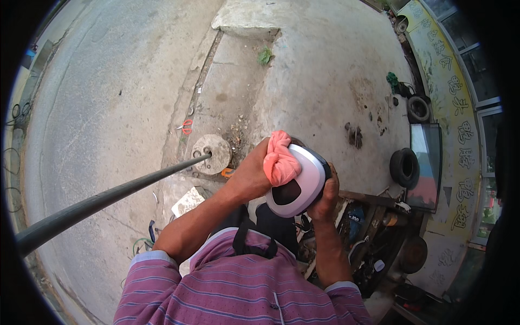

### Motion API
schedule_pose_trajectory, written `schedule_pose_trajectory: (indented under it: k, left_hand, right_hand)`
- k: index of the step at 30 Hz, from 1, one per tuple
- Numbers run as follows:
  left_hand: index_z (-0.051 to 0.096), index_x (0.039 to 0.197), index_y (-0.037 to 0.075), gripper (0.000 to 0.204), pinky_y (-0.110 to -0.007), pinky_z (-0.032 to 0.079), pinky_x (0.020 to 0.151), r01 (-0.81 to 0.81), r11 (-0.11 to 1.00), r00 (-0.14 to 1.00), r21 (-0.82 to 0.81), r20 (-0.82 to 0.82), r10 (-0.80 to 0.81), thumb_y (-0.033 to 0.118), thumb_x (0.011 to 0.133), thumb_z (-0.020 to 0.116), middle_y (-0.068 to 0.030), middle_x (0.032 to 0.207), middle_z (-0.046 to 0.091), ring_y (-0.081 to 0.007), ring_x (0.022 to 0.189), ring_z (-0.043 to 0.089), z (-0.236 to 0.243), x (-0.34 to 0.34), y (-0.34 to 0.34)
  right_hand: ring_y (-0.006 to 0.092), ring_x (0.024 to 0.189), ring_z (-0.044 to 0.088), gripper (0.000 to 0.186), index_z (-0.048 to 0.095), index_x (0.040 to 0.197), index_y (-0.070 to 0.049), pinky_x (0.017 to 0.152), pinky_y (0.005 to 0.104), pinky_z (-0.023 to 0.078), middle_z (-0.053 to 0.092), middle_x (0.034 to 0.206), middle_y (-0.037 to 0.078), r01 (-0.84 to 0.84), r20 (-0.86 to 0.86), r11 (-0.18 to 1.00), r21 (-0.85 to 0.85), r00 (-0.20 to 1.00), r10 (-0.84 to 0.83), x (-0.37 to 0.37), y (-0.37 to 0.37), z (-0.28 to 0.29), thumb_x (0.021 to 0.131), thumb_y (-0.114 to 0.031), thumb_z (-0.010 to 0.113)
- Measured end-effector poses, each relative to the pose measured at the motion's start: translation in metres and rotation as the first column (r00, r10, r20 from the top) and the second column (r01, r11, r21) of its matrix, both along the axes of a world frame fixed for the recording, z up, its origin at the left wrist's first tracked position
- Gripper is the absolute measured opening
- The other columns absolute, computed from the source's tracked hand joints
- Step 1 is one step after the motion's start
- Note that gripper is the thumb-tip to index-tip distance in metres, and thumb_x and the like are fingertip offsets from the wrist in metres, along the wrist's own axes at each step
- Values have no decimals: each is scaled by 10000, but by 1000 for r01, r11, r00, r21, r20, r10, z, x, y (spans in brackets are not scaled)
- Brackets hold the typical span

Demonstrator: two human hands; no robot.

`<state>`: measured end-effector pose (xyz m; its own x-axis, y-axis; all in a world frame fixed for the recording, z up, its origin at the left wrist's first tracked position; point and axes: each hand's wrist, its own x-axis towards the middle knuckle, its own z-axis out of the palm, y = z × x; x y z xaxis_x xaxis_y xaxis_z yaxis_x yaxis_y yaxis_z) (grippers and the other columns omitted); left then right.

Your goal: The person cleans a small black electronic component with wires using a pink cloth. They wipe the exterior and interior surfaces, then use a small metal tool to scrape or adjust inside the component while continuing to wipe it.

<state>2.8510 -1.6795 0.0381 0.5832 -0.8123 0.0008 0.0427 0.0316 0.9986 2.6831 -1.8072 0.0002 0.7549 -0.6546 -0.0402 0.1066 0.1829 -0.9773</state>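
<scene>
Fingers of the left hand (253, 170), mostly hidden, grip one pink cloth (281, 162) against one silver shell (310, 179) at centre frame; the right hand's (326, 196), half-curled, hold its right edge. Its windowed face points toward the camera; the half-covered long axis is unclear. One red-handled scissors (187, 127) lies left of centre.

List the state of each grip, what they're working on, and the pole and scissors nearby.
Left grip: closed on the cloth.
Pink cloth: bunched, against the casing.
Silver casing: held up, tilted.
Right grip: closed on the casing's right side.
Pole: foot at the round concrete base.
Red-handled scissors: on the ground; open or shut unclear.
</scene>
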Motion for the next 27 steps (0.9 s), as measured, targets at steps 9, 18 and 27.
schedule_pose_trajectory:
  k: [9,18,27]
  left_hand:
    - [625,1013,60,225,-270,484,776,-38,999,965,20,-259,41,214,858,678,-18,953,647,-100,859,585,19,1,14]
    - [500,1373,7,503,-367,376,1086,142,990,948,-27,292,-128,282,958,573,-188,1395,506,-320,1313,475,35,-5,12]
    - [297,1504,13,719,-465,263,1164,151,977,882,148,425,-200,347,936,585,-245,1500,345,-418,1412,312,28,-23,-14]
  right_hand:
    - [239,1000,649,671,601,1212,-79,863,397,557,656,1160,103,183,21,709,682,963,-269,4,11,46,957,-669,410]
    - [260,1094,634,771,542,1324,-25,942,411,526,630,1241,147,17,66,821,571,996,-66,-4,0,29,971,-685,355]
    - [170,805,508,378,503,950,5,750,309,422,559,896,76,266,-102,940,-213,951,-293,-4,-3,15,1048,-316,329]
